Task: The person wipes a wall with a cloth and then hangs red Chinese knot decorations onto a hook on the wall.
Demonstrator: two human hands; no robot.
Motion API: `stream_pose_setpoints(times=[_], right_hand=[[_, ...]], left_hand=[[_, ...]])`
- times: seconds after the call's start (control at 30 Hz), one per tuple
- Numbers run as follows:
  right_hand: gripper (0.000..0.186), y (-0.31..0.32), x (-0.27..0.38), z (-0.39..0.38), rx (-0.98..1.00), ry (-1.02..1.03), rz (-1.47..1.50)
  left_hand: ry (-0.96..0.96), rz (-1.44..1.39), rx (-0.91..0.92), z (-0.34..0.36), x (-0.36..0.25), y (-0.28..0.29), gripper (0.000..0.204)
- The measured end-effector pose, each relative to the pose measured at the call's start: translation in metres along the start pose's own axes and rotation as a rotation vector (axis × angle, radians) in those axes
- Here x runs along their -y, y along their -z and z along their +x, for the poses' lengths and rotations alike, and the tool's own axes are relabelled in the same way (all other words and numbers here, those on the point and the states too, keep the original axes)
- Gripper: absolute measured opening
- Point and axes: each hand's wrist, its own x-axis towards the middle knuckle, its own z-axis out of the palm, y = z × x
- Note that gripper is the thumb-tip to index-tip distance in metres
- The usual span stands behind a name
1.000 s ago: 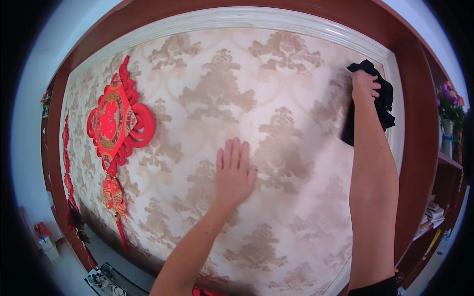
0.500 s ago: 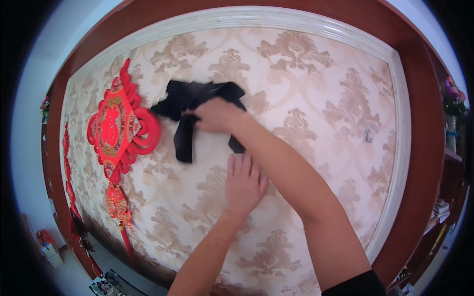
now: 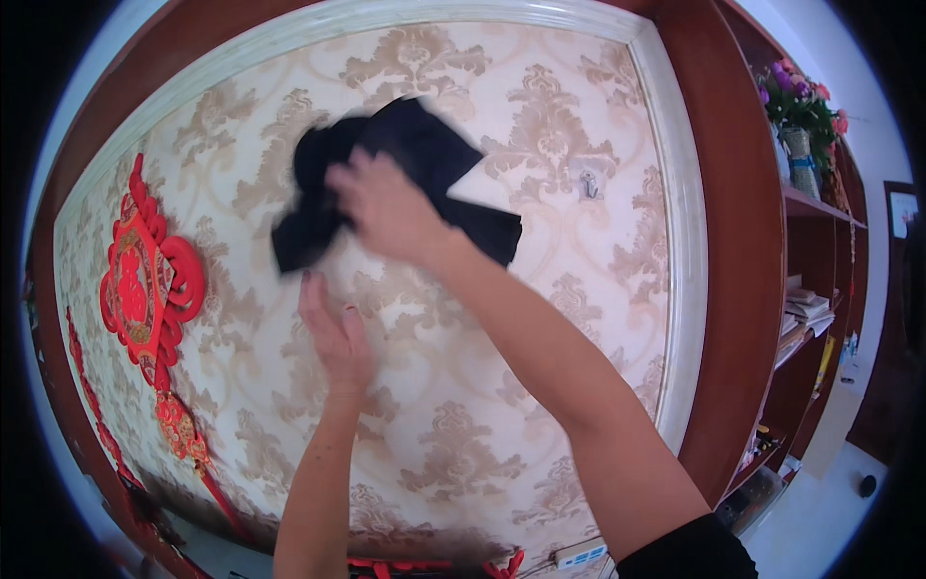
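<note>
A black cloth (image 3: 415, 140), bunched with loose flaps spreading outward, lies against the patterned beige wallpaper (image 3: 434, 338). My right hand (image 3: 391, 207) grips and presses it from above, its fingers slightly smeared by motion. Lower down and to the left, my left hand (image 3: 336, 333) is raised at the wall with its fingers apart and nothing in them. Its fingertips come close to the cloth's lower left corner; whether they touch it I cannot tell.
Left of my hands hangs a red knotted ornament (image 3: 133, 280) with a tassel. A small fixture (image 3: 589, 185) sits on the wall. To the right stand brown shelves (image 3: 801, 203) with a flower vase (image 3: 801, 159) and papers (image 3: 805, 314). A white power strip (image 3: 581, 555) shows below.
The view has turned right, bringing the shelves further in. My right hand and the cloth have moved right along the wall, away from the ornament. My left hand has shifted left, fingers more apart.
</note>
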Motion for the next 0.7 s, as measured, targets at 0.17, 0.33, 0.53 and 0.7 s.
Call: stream_pose_setpoints(times=[0.17, 0.33, 0.53, 0.7], right_hand=[[0.035, 0.026, 0.1, -0.093, 0.673, -0.024, 0.632], [0.035, 0.061, 0.151, -0.141, 0.7, -0.573, 1.267], [0.048, 0.069, 0.146, -0.146, 0.462, -1.354, 2.084], [0.049, 0.096, 0.161, -0.106, 0.525, -1.299, 2.209]], left_hand=[[0.354, 0.039, 0.297, -0.045, -0.046, 0.083, 0.048], [0.914, -0.271, 0.636, -0.073, -0.059, 0.169, 0.038], [1.051, -0.276, 0.613, -0.043, -0.075, 0.211, 0.039], [1.264, -0.853, 0.399, -0.05, -0.122, 0.184, 0.043]])
